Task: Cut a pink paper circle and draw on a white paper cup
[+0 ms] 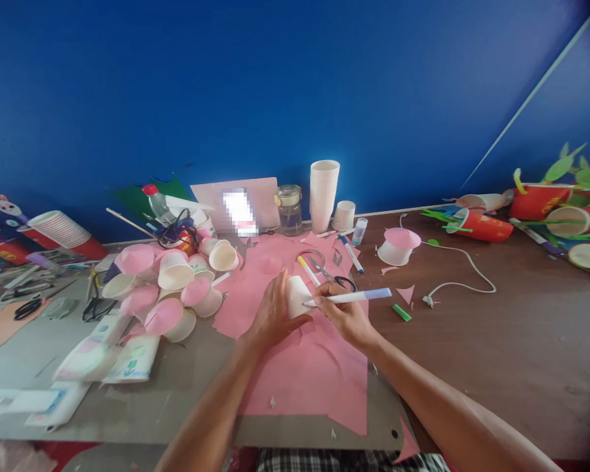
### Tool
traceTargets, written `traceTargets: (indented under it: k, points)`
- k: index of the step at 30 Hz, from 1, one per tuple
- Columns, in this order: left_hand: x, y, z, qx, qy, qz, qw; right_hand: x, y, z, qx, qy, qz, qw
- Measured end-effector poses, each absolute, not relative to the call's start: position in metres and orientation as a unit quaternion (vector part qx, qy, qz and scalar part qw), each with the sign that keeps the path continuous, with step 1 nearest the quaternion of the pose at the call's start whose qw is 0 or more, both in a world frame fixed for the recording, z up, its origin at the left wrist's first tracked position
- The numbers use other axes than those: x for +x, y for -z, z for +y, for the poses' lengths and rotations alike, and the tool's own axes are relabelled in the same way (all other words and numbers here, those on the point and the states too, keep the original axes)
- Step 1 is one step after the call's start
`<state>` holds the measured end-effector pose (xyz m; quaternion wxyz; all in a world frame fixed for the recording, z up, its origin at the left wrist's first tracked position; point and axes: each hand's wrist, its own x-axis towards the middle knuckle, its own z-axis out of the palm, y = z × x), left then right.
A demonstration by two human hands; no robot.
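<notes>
My left hand is wrapped round the left side of a white paper cup, which lies over pink paper. In my right hand is a white marker with a pale purple end; its tip touches or nearly touches the cup's side. Just behind the cup are a yellow-and-white marker and scissors. A blue-and-white marker lies farther back to the right.
Pink-topped cups cluster at the left. A tall cup stack and a glass jar stand by the blue wall. At the right are a pink-topped cup, a white cable and red cup crafts.
</notes>
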<state>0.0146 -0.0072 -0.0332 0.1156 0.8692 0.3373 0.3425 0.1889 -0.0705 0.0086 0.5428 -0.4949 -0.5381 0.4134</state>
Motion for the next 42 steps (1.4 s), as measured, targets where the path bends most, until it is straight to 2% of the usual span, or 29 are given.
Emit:
traceTargets:
  k: [16, 27, 35, 42]
  points:
    - [0.0146, 0.0325, -0.0078, 0.874, -0.329, 0.344, 0.102, 0.1922, -0.0094, -0.0699, -0.495, -0.426, -0.515, 0.556]
    - [0.0133, 0.0351, -0.0068, 0.874, -0.327, 0.347, 0.093, 0.1900, -0.0122, -0.0706, -0.493, -0.389, -0.562, 0.539]
    - [0.0135, 0.0362, -0.0065, 0.878, -0.323, 0.344, 0.081, 0.1932, -0.0110, -0.0699, -0.497, -0.421, -0.538, 0.535]
    - [0.0137, 0.0337, -0.0069, 0.876, -0.333, 0.341, 0.073, 0.1929, -0.0090, -0.0686, -0.501, -0.459, -0.460, 0.571]
